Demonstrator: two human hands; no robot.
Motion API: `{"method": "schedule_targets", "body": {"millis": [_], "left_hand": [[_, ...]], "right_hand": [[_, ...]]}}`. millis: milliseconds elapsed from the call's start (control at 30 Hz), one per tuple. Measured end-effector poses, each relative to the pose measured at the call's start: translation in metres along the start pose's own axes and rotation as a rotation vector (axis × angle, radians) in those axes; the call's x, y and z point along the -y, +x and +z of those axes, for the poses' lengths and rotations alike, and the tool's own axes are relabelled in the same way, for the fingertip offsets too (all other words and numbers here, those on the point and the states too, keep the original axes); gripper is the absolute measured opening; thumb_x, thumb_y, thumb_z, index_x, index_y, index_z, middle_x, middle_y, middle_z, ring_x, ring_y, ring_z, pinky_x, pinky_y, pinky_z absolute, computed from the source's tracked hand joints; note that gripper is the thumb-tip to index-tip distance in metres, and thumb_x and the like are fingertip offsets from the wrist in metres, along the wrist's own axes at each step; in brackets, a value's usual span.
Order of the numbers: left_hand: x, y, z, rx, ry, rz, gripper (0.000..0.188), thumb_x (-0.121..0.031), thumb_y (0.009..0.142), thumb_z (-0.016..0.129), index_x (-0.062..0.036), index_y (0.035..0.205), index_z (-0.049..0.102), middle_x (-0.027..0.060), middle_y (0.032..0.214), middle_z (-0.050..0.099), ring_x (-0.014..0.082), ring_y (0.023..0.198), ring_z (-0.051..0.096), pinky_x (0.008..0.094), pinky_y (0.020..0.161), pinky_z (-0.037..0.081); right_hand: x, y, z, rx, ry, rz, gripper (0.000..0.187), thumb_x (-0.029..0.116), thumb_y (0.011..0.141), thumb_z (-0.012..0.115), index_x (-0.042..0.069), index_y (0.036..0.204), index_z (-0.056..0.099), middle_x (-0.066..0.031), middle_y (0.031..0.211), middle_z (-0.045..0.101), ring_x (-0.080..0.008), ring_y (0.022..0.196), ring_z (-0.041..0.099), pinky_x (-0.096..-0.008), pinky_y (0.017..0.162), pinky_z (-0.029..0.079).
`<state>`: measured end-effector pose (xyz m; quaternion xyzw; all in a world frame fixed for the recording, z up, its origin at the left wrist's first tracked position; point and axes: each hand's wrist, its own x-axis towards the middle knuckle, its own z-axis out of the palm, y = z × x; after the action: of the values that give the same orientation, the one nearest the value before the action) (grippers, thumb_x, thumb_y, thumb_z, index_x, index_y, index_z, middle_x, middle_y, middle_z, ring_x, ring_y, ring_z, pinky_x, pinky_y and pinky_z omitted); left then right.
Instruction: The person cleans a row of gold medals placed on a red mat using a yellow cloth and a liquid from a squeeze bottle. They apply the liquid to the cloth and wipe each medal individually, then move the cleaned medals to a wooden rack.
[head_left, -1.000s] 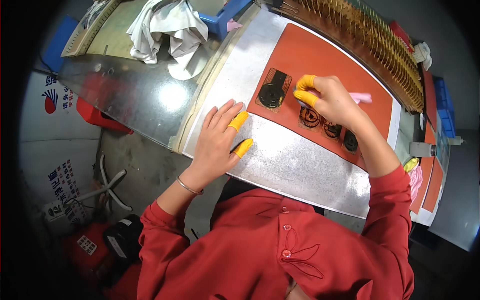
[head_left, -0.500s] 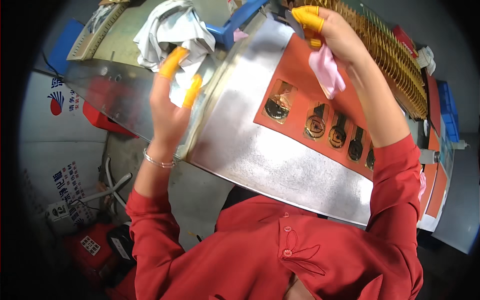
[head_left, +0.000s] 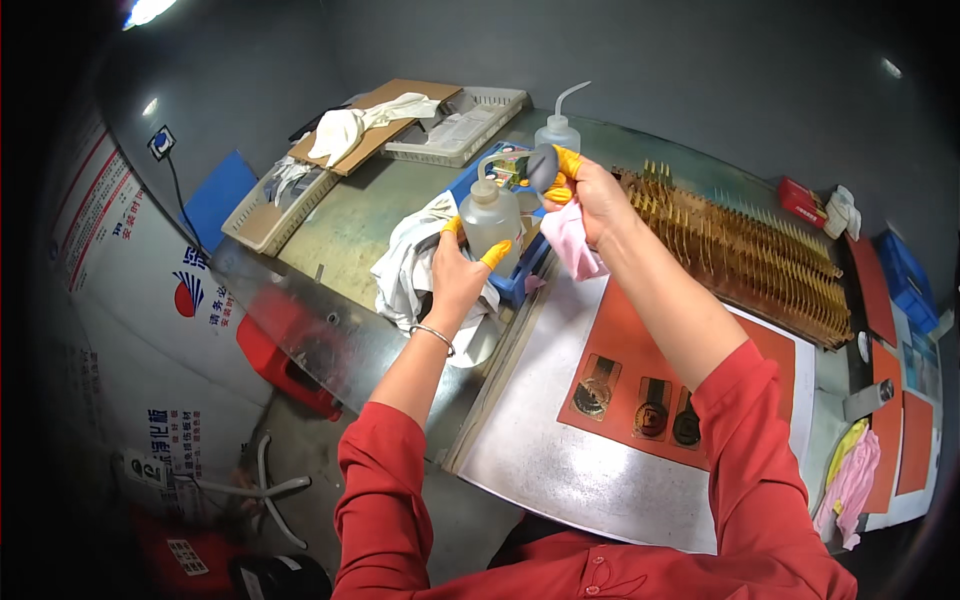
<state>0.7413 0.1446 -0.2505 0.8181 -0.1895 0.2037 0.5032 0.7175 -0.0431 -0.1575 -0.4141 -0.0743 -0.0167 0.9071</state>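
Note:
My left hand (head_left: 462, 272), with yellow finger cots, is closed round a translucent wash bottle (head_left: 490, 215), thumb on one side and a finger on the other. The bottle's bent spout points at a dark grey, rounded flat piece (head_left: 543, 168) that my right hand (head_left: 597, 198) grips between yellow-cotted fingers. A pink cloth (head_left: 573, 243) also hangs from my right hand. A crumpled white cloth (head_left: 412, 255) lies beside the bottle. Behind the bottle is a blue tray (head_left: 510, 283), partly hidden. On an orange-red mat (head_left: 620, 353) lie several gold-and-black plates (head_left: 650, 408), some covered by my right arm.
A second wash bottle (head_left: 557, 132) stands behind my right hand. To the right is a long rack of upright gold-coloured pieces (head_left: 730, 240). Pale baskets (head_left: 460, 130) and a cardboard sheet (head_left: 385, 92) sit at the back left. A pink cloth (head_left: 855, 480) hangs at far right.
My left hand has moved from the white cloth onto the wash bottle and closed round it. My right hand still holds the grey piece and pink cloth. The view has tilted up.

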Motion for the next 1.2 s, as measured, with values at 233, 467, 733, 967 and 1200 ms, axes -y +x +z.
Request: {"method": "schedule_targets", "body": {"millis": [233,467,733,967,1200], "left_hand": [[-0.007,0.001,0.000,0.000,-0.003,-0.015,0.059,-0.025,0.066,0.081,0.0059,0.106,0.052,0.0180,0.098,0.063,0.0275,0.092,0.061,0.0342,0.080,0.047],[-0.001,0.002,0.003,-0.043,-0.049,-0.006,0.054,-0.026,0.065,0.082,0.0033,0.102,0.056,0.0158,0.093,0.065,0.0265,0.087,0.063,0.0341,0.077,0.047],[0.003,0.002,0.004,-0.025,-0.082,-0.024,0.051,-0.025,0.066,0.081,0.0026,0.102,0.056,0.0154,0.093,0.065,0.0261,0.086,0.063,0.0332,0.076,0.047],[-0.005,-0.003,0.004,0.092,-0.088,-0.014,0.048,-0.019,0.077,0.072,0.0068,0.112,0.050,0.0185,0.106,0.059,0.0274,0.101,0.055,0.0336,0.088,0.041],[-0.051,-0.132,-0.041,0.272,0.084,0.333,0.049,-0.008,0.079,0.066,0.0034,0.124,0.047,0.0179,0.121,0.053,0.0299,0.112,0.050,0.0361,0.097,0.036]], "right_hand": [[0.003,-0.001,0.005,-0.027,-0.031,0.020,0.018,0.006,0.091,0.038,0.008,0.091,0.056,-0.0014,0.067,0.052,-0.0092,0.049,0.042,-0.0238,0.041,0.036],[0.002,0.001,0.006,-0.026,-0.007,0.024,0.019,0.006,0.090,0.037,0.008,0.090,0.056,-0.0009,0.067,0.052,-0.0086,0.048,0.042,-0.0230,0.040,0.035],[0.000,-0.001,0.003,0.050,0.054,0.027,0.021,0.011,0.092,0.040,0.009,0.081,0.057,-0.0013,0.062,0.052,-0.0088,0.045,0.042,-0.0233,0.040,0.036],[0.034,-0.041,0.006,-0.235,-0.081,0.026,0.020,0.016,0.089,0.052,0.007,0.072,0.055,0.0006,0.057,0.047,-0.0095,0.048,0.046,-0.0235,0.044,0.038],[0.099,-0.180,-0.052,-0.334,-1.201,0.127,0.019,0.024,0.089,0.056,0.007,0.081,0.057,0.0035,0.057,0.046,-0.0042,0.040,0.040,-0.0191,0.035,0.030]]}}
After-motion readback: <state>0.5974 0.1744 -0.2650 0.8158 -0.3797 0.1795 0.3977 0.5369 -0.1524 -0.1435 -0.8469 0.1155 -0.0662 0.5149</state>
